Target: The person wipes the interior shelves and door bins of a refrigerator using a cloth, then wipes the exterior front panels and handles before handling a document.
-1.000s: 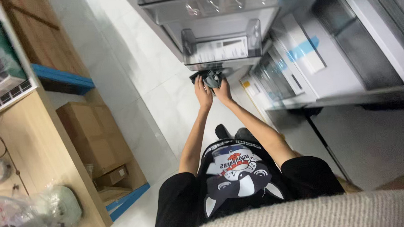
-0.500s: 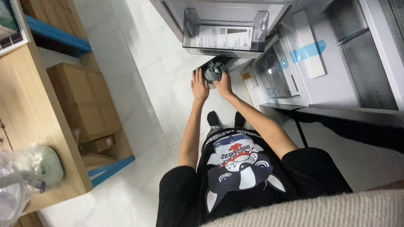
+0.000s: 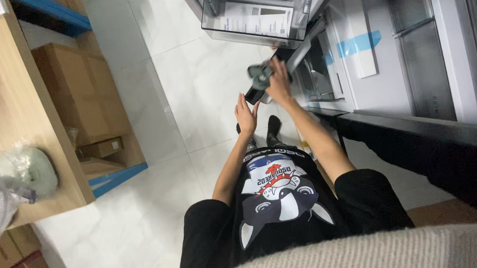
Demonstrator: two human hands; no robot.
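Pressing a grey-green cloth at twelve o'clock, right hand grips it under the clear door bin; left hand open-fingered, cardboard boxes at nine

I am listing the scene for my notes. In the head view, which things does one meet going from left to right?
Wooden table → cardboard box → left hand → right hand holding a grey-green cloth → white fridge door.

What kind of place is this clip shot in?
Probably a storeroom or workshop rather than a lived-in kitchen: an open fridge door, cardboard boxes under a wooden bench, white tiled floor. The right hand wipes with a cloth.
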